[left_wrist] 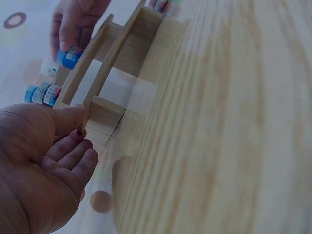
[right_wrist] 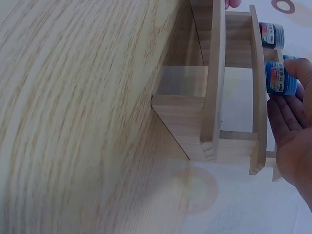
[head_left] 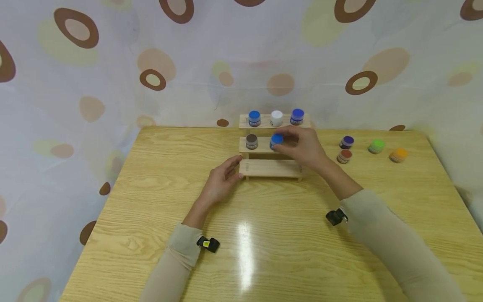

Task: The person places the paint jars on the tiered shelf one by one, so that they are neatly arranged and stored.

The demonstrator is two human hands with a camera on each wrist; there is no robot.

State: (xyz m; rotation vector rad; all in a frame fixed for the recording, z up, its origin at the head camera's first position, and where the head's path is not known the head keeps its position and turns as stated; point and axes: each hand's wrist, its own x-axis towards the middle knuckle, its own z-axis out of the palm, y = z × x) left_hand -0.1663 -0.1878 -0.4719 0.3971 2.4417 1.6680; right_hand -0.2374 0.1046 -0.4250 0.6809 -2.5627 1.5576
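R hand (head_left: 305, 147) pinched the blue-lidded paint jar (head_left: 276, 142) at the mid tier of the 3-tier wooden rack (head_left: 269, 168), upper ctr of frame, L hand (head_left: 220, 183) pinching the rack's left end, so a finger bump could've toppled the white-lidded jar (head_left: 276, 119) behind.

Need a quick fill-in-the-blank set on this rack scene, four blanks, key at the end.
1. The right hand pinches a jar that is ____ in colour.
2. In the head view, the left hand holds the bottom shelf at its ____ end.
3. On the top shelf, the centre jar is ____.
4. In the head view, the rightmost jar on the table is ____.

Missing words: blue; left; white; orange.
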